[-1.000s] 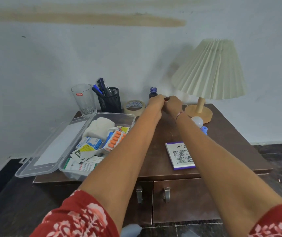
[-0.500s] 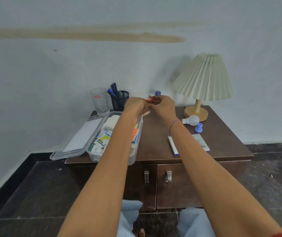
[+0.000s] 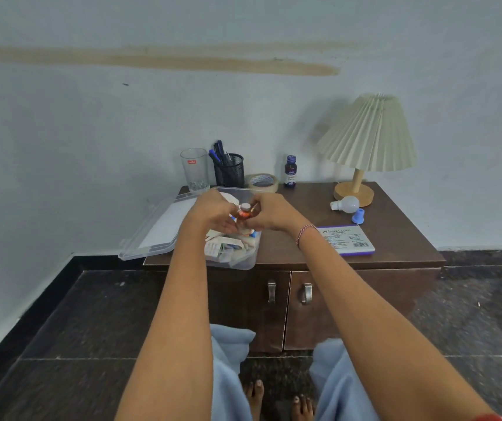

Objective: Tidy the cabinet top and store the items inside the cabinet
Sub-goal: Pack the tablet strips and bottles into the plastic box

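Both hands hold a small orange bottle (image 3: 244, 213) with a white cap above the clear plastic box (image 3: 245, 262) of medicine packets on the brown cabinet top (image 3: 310, 205). My left hand (image 3: 213, 212) grips it from the left and my right hand (image 3: 269, 214) pinches it from the right. The box's lid (image 3: 158, 232) lies open to the left. Still on the top are a blue bottle (image 3: 290, 171), a tape roll (image 3: 262, 182), a glass (image 3: 194, 170), a pen holder (image 3: 229, 169), a bulb (image 3: 347, 204) and a flat white box (image 3: 347, 240).
A pleated lamp (image 3: 366, 138) stands at the back right beside a small blue cap (image 3: 358, 216). The two cabinet doors (image 3: 347, 311) below are closed, with metal handles (image 3: 306, 293). The wall runs right behind the cabinet; dark tiled floor lies around my feet.
I have stepped back from the cabinet. Both hands came from the back near the blue bottle toward me and left, and now hold the orange bottle over the plastic box.
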Demonstrator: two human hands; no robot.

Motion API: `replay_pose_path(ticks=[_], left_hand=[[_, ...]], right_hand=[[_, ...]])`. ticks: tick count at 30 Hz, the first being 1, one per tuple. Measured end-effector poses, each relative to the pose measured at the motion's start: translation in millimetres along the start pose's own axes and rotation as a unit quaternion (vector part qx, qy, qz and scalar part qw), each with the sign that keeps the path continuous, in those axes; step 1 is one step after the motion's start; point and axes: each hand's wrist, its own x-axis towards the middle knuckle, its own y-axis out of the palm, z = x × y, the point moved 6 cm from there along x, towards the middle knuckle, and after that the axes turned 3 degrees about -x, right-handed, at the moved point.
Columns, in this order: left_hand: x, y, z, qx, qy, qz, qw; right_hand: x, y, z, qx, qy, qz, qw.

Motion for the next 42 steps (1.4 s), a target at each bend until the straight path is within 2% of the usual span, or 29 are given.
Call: replay_pose_path(ticks=[7, 13, 17, 23, 34, 42], left_hand=[[-1, 9, 14, 0.055, -0.053, 0.071, 0.995], [-2, 10, 20, 0.13, -0.085, 0.09, 0.984], [-1, 12, 19, 0.171, -0.066, 0.08, 0.98], [4, 11, 17, 0.155, -0.061, 0.062, 0.984], [5, 15, 20, 0.105, -0.076, 0.076, 0.989], [7, 14, 20, 0.11, -0.076, 0.077, 0.988]], right_hand=[[-2, 10, 10, -0.16, -0.034, 0.084, 0.983], [-1, 14, 17, -0.214, -0.045, 0.102, 0.97], [-1, 20, 24, -0.238, -0.061, 0.122, 0.962], [-2, 26, 23, -0.215, -0.064, 0.151, 0.963], [-1, 23, 20, -0.207, -0.055, 0.106, 0.971], [1, 23, 13, -0.218, -0.023, 0.097, 0.971]])
